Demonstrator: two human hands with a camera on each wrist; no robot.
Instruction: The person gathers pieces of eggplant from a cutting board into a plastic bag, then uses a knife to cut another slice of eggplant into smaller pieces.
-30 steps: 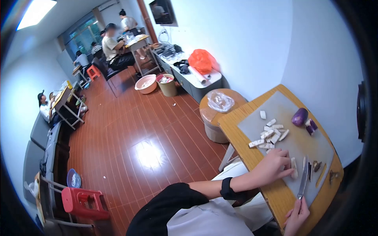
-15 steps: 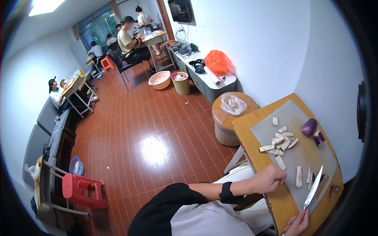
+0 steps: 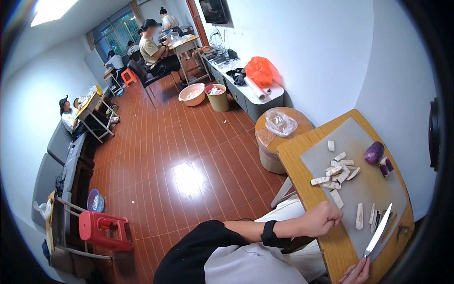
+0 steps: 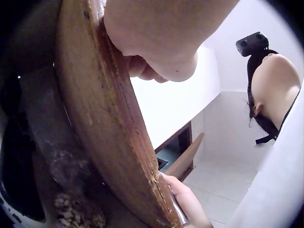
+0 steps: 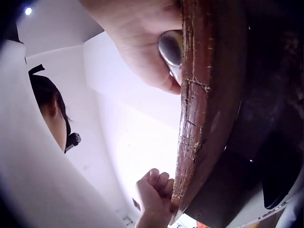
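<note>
No writing or label can be read on anything here. Your right hand (image 3: 358, 275) grips the knife (image 3: 378, 233) by its handle at the near edge of the bench (image 3: 340, 255), blade raised over the grey cutting mat (image 3: 364, 184). Your left hand (image 3: 323, 218) is clenched in a fist, holding nothing, at the bench's left edge. A second ago it pressed an eggplant strip (image 3: 360, 216) beside the blade; that strip now lies free on the mat.
</note>
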